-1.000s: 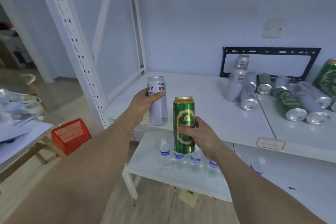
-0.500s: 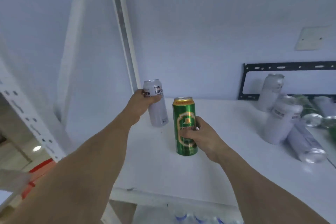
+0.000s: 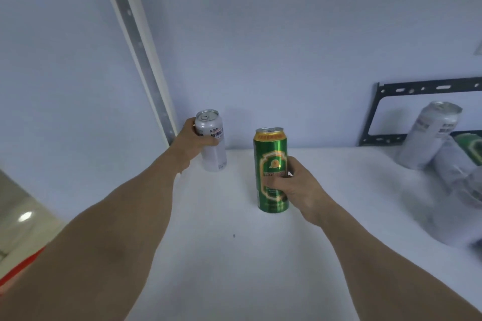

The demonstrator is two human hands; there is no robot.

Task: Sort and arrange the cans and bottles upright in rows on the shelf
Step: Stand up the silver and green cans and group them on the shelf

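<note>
Green can (image 3: 271, 169) is upright near the middle of the shelf (image 3: 234, 255), base on or just off the surface, can't tell which. My right hand (image 3: 294, 185) grips it from its right side, fingers curled round the lower half of the label, thumb toward me.

Silver can (image 3: 211, 139) sits farther back, toward the shelf's rear left corner, tilted slightly, top leaning left. Base looks to be at the surface; contact is unclear. My left hand (image 3: 194, 139) holds it from the left, fingers wrapped across the printed label. The two cans are apart, with bare shelf between them; silver is behind and left of green.

Just left of the silver can and my left hand is the rack upright (image 3: 142, 52), a perforated white post running up from the rear left corner. It is tight against the hand there.

At the shelf's right edge is a blurred pile of silver cans (image 3: 443, 159): one leaning up against the back, others lying on their sides. A green one shows behind them. A black metal bracket (image 3: 375, 112) stands against the wall behind the pile. The pile is well apart from the green can.

Something red (image 3: 20, 268) shows below the shelf's left edge, too blurred to identify.
</note>
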